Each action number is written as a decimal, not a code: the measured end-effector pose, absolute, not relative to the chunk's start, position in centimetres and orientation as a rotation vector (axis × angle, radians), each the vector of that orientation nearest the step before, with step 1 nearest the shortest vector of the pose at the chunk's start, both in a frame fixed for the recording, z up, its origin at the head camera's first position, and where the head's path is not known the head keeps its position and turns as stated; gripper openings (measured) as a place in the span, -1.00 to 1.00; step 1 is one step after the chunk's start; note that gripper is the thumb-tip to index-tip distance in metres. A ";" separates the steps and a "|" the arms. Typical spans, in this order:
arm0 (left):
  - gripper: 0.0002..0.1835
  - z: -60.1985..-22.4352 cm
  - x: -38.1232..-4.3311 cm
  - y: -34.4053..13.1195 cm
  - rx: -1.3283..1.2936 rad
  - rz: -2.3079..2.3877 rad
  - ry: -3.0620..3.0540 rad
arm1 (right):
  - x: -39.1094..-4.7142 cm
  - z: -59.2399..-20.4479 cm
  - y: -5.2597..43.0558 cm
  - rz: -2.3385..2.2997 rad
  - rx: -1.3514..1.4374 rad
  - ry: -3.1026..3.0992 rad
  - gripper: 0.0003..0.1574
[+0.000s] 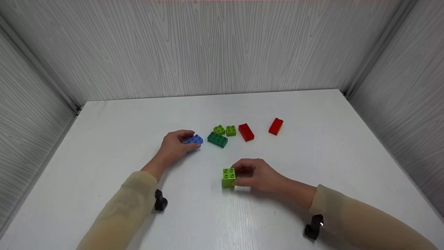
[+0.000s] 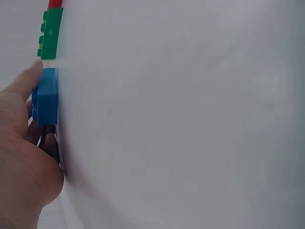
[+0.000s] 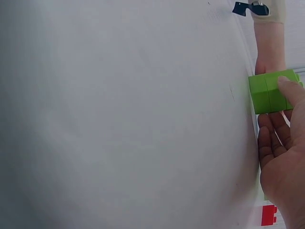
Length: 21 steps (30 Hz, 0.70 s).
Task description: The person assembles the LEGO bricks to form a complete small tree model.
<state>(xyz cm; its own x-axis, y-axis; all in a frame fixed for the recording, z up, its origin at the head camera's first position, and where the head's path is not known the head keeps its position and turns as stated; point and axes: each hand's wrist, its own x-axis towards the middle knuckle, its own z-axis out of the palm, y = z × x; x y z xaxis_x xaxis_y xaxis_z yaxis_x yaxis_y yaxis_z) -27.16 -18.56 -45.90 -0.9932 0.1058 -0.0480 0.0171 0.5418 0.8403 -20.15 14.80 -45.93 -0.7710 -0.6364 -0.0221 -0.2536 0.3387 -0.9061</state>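
Note:
My left hand [image 1: 174, 147] is at a blue toy brick [image 1: 195, 139], thumb along its near side and fingers round the back. In the left wrist view this blue brick [image 2: 47, 98] lies flat by the tabletop, studs facing the palm. My right hand [image 1: 265, 175] pinches a light green block [image 1: 229, 177] between thumb and fingers. A seam in the right wrist view shows that the light green block [image 3: 271, 93] is two stacked bricks. Just right of the blue brick lies a dark green brick [image 1: 217, 139].
Behind the dark green brick sit two small light green bricks, one on the left [image 1: 219, 130] and another [image 1: 231, 131] beside it. Farther right lie a red brick [image 1: 246, 132] and a second red brick [image 1: 276, 126]. Pale wood-grain panels [image 1: 208, 48] enclose the white table [image 1: 312, 149].

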 end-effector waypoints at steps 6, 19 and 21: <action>-0.41 -45.8 -27.0 -18.6 0.079 1.447 2.673 | -20.1 -45.9 14.6 -1.382 -0.768 2.264 -0.59; -0.51 -44.7 -26.4 -18.7 0.076 1.400 2.686 | -20.7 -46.0 14.6 -1.388 -0.824 2.241 -0.61; -0.52 -44.2 -26.1 -18.6 0.078 1.398 2.673 | -20.9 -46.1 14.6 -1.382 -0.827 2.243 -0.60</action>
